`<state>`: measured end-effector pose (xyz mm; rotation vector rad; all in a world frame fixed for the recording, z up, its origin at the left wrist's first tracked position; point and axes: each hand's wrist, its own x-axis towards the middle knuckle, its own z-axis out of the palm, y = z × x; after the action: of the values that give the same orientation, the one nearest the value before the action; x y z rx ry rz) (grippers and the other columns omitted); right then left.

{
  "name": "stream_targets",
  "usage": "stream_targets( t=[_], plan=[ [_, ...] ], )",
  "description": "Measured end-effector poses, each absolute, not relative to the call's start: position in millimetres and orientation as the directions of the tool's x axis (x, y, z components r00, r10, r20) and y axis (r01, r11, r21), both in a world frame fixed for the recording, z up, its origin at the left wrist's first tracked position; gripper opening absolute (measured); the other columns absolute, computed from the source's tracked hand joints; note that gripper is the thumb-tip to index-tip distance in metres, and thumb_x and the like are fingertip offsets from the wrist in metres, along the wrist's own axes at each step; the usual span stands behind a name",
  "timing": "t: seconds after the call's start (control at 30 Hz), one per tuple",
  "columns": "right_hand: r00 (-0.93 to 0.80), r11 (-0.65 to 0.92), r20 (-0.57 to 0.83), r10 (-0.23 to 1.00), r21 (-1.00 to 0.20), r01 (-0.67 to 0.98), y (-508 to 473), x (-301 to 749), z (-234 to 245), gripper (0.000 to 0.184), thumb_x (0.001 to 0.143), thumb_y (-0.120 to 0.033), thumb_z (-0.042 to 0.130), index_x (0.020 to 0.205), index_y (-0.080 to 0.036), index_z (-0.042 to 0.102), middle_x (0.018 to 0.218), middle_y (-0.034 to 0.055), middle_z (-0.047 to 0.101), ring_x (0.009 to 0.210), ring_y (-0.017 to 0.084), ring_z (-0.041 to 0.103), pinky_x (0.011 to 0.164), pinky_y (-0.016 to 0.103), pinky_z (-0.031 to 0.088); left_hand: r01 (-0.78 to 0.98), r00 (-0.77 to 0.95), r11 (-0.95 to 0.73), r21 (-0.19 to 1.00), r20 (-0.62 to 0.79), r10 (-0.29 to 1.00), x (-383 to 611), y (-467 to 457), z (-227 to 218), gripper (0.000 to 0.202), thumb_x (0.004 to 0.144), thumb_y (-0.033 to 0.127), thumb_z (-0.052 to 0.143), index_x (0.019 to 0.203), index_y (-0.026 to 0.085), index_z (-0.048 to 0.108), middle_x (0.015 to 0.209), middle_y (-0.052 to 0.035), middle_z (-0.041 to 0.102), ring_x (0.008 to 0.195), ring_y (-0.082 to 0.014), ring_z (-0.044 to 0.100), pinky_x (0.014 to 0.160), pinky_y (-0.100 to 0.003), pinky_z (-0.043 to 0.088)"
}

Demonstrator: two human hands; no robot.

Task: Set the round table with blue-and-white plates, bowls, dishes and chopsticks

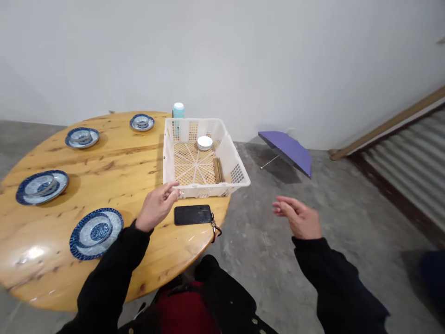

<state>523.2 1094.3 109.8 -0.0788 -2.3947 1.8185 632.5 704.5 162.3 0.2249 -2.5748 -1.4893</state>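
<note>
My left hand hovers by the near left corner of a white plastic basket; its fingers are half bent with nothing in them, and whether it touches the rim I cannot tell. Out to the right, over the floor, my right hand is empty, with fingers loosely stretched. Inside the basket are a small stack of white saucers and a bundle of brown chopsticks. A black phone with a strap lies in front of the basket.
On the round wooden table stand several blue-patterned plates with bowls, the nearest plate beside my left forearm. A light-blue flask is behind the basket. An open purple umbrella rests on the concrete floor near the wall.
</note>
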Motion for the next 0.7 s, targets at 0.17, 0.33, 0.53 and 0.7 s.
stream_targets(
  t=[0.17, 0.33, 0.53, 0.7],
  plan=[
    [-0.969, 0.314, 0.222, -0.105, -0.917, -0.244, 1030.3, 430.7, 167.5, 0.032, 0.073, -0.04, 0.071, 0.092, -0.014, 0.072, 0.076, 0.0075, 0.074, 0.061, 0.018, 0.069, 0.062, 0.034, 0.06, 0.016, -0.956, 0.539, 0.842, 0.171, -0.239, 550.6, 681.7, 179.5, 0.048, 0.091, 0.042, 0.051, 0.128, 0.014, 0.061, 0.096, -0.0092, 0.075, 0.091, -0.0213, 0.071, 0.086, -0.034, 0.055],
    [-0.922, 0.433, 0.234, -0.308, -0.829, -0.355, 944.1, 294.6, 165.9, 0.032, 0.076, -0.029, 0.06, 0.1, -0.01, 0.072, 0.087, 0.0112, 0.074, 0.075, 0.022, 0.071, 0.076, 0.04, 0.059, -0.05, -0.927, 0.607, 0.793, 0.189, -0.323, 449.0, 665.1, 179.8, 0.045, 0.09, 0.037, 0.049, 0.127, 0.013, 0.06, 0.112, -0.0134, 0.071, 0.097, -0.023, 0.067, 0.091, -0.038, 0.052],
    [-0.927, 0.768, 0.059, -0.37, -0.543, -0.34, 839.6, 160.0, 104.3, 0.042, 0.078, -0.019, 0.052, 0.115, -0.008, 0.068, 0.121, 0.0188, 0.068, 0.115, 0.031, 0.062, 0.102, 0.043, 0.047, -0.244, -0.933, 0.688, 0.683, 0.027, -0.358, 338.8, 670.9, 142.4, 0.035, 0.09, 0.034, 0.045, 0.109, 0.012, 0.064, 0.1, -0.0137, 0.07, 0.093, -0.0261, 0.064, 0.087, -0.038, 0.047],
    [-0.948, 0.876, -0.094, -0.303, -0.42, -0.238, 808.3, 107.1, 46.0, 0.038, 0.085, -0.021, 0.048, 0.116, -0.008, 0.065, 0.124, 0.0233, 0.065, 0.121, 0.036, 0.059, 0.101, 0.043, 0.046, -0.334, -0.919, 0.545, 0.769, -0.136, -0.371, 272.2, 679.3, 71.7, 0.027, 0.089, 0.033, 0.046, 0.092, 0.013, 0.063, 0.086, -0.0121, 0.068, 0.088, -0.0264, 0.063, 0.079, -0.035, 0.047]
  ],
)
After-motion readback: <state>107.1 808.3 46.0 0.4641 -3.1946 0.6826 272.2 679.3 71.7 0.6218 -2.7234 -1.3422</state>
